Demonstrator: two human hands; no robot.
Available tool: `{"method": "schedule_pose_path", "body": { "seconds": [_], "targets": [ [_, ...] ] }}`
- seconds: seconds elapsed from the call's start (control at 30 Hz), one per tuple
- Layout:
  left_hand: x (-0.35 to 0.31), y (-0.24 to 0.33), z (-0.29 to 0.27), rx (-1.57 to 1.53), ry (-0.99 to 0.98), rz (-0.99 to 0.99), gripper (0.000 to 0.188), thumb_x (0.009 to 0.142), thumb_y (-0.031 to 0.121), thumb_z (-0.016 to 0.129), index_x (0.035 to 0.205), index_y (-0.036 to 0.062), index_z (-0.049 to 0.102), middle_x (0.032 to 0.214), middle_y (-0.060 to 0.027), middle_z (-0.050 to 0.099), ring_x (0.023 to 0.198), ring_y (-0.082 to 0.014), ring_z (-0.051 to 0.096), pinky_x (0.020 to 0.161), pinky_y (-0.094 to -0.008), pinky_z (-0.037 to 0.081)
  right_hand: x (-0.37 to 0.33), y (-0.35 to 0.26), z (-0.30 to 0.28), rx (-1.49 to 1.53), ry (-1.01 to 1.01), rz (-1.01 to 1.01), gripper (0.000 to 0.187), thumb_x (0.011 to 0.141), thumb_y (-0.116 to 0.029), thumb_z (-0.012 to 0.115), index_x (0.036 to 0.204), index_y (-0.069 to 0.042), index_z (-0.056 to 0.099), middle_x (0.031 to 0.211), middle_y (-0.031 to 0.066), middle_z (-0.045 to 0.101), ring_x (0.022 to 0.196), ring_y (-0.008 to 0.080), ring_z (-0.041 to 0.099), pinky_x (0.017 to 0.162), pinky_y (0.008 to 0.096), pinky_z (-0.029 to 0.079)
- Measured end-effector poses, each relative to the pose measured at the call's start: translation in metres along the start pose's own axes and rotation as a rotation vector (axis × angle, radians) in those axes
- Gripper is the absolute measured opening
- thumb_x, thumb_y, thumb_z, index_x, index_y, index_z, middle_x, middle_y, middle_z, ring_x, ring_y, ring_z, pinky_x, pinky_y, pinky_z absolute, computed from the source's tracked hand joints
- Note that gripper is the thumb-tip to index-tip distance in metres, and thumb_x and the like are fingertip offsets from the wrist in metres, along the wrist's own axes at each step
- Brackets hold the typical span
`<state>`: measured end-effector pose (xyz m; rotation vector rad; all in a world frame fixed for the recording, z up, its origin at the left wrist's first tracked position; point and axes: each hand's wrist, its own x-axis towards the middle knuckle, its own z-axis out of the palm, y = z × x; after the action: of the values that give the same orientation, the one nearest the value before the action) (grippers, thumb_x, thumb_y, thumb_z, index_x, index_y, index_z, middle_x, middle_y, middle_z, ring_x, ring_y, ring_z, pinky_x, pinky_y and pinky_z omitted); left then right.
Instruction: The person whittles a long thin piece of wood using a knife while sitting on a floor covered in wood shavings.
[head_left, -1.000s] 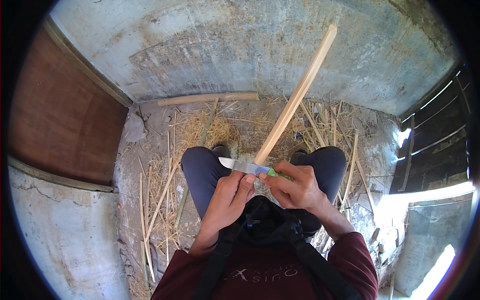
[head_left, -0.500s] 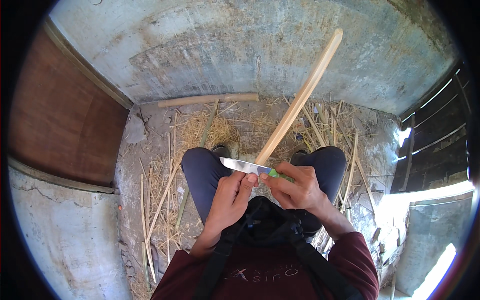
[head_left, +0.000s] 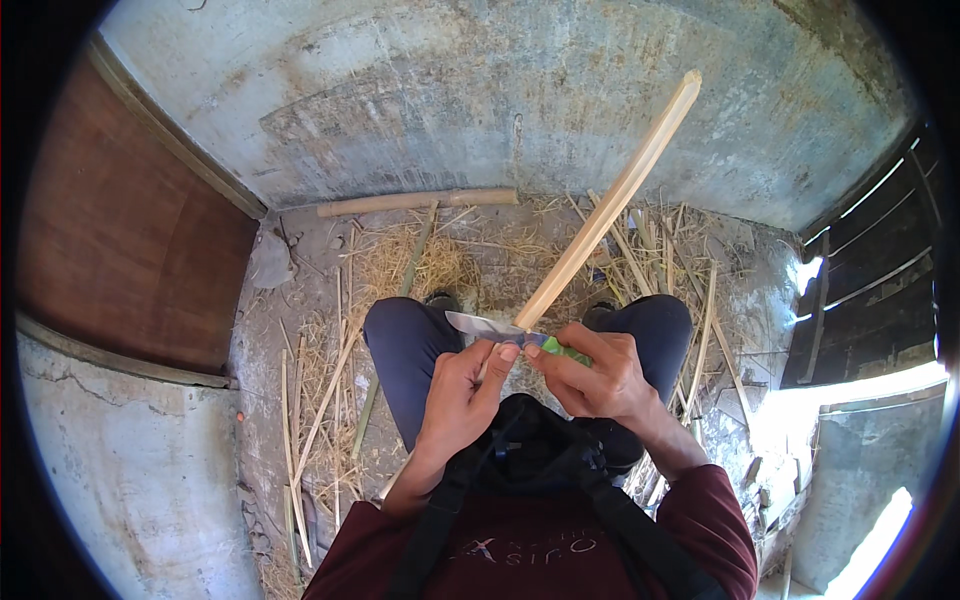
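Note:
A knife (head_left: 482, 325) with a green handle is crosswise between my hands, its blade pointing left. My right hand (head_left: 602, 372) is closed around the handle, thumb toward the blade. Under the blade lies the near end of a long, pale bamboo strip (head_left: 608, 210), which slants up and away to the right. My left hand (head_left: 466, 392) is closed at that near end, with its thumb beside the right thumb against the knife. The strip's gripped end and some left fingers are hidden behind the blade and thumbs.
Straw shavings (head_left: 410, 262) and several thin bamboo strips (head_left: 322, 405) litter the floor on both sides of my knees. A bamboo pole (head_left: 418, 201) lies along the far concrete wall (head_left: 420, 110). A brown door panel (head_left: 130, 225) is at left, dark slats (head_left: 870, 275) at right.
The bamboo strip's far end has swung slightly right and down. The knife has shifted a little to the right, its blade tilting, and both hands keep their grip.

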<state>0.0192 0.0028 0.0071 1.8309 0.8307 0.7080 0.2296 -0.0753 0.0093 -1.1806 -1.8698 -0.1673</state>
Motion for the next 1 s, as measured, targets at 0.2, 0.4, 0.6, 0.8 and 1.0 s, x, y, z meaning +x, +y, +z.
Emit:
{"method": "schedule_pose_path", "body": {
  "seconds": [0.2, 0.4, 0.6, 0.8, 1.0],
  "targets": [
    [-0.002, 0.002, 0.002, -0.17, -0.021, -0.056, 0.04, 0.115, 0.029, 0.06, 0.095, -0.0041, 0.066, 0.06, -0.0056, 0.046, 0.056, -0.0093, 0.038, 0.052, -0.0349, 0.032, -0.001, 0.001, -0.001, 0.023, -0.016, 0.013, 0.045, 0.074, 0.002, 0.08, 0.116, -0.011, 0.081, 0.085, 0.0055, 0.063, 0.054, 0.018, 0.06, 0.045, 0.0335, 0.046],
    [-0.007, -0.007, -0.005, -0.187, -0.123, -0.07, 0.048, 0.117, 0.035, 0.056, 0.094, -0.0055, 0.065, 0.062, -0.0051, 0.05, 0.057, -0.0103, 0.042, 0.054, -0.0349, 0.034, -0.005, -0.001, -0.002, 0.023, -0.045, 0.012, 0.047, 0.073, -0.004, 0.084, 0.12, -0.014, 0.081, 0.089, 0.0039, 0.063, 0.054, 0.0185, 0.062, 0.045, 0.035, 0.048],
    [-0.008, -0.005, -0.001, -0.185, -0.083, -0.018, 0.046, 0.117, 0.033, 0.057, 0.092, -0.0049, 0.066, 0.06, -0.0048, 0.048, 0.056, -0.0104, 0.042, 0.053, -0.0356, 0.035, -0.004, 0.0, -0.007, -0.02, -0.058, -0.039, 0.047, 0.073, -0.01, 0.085, 0.12, -0.015, 0.081, 0.09, 0.0037, 0.063, 0.054, 0.0173, 0.063, 0.046, 0.034, 0.049],
    [-0.008, 0.007, -0.002, -0.105, -0.038, -0.022, 0.049, 0.118, 0.035, 0.056, 0.083, -0.0004, 0.059, 0.061, 0.0044, 0.042, 0.059, -0.0046, 0.035, 0.053, -0.0305, 0.028, -0.004, 0.0, -0.008, -0.06, -0.067, -0.068, 0.051, 0.071, -0.012, 0.085, 0.121, -0.016, 0.08, 0.089, 0.0028, 0.061, 0.056, 0.0161, 0.063, 0.046, 0.0329, 0.049],
    [-0.005, 0.005, -0.001, -0.064, 0.0, 0.009, 0.038, 0.113, 0.027, 0.067, 0.091, -0.0047, 0.071, 0.057, -0.0007, 0.042, 0.055, -0.0049, 0.035, 0.049, -0.033, 0.028, -0.001, 0.0, -0.009, -0.09, -0.056, -0.079, 0.051, 0.07, -0.011, 0.085, 0.12, -0.017, 0.08, 0.086, 0.0022, 0.06, 0.057, 0.016, 0.063, 0.046, 0.0323, 0.048]
  ]
}}
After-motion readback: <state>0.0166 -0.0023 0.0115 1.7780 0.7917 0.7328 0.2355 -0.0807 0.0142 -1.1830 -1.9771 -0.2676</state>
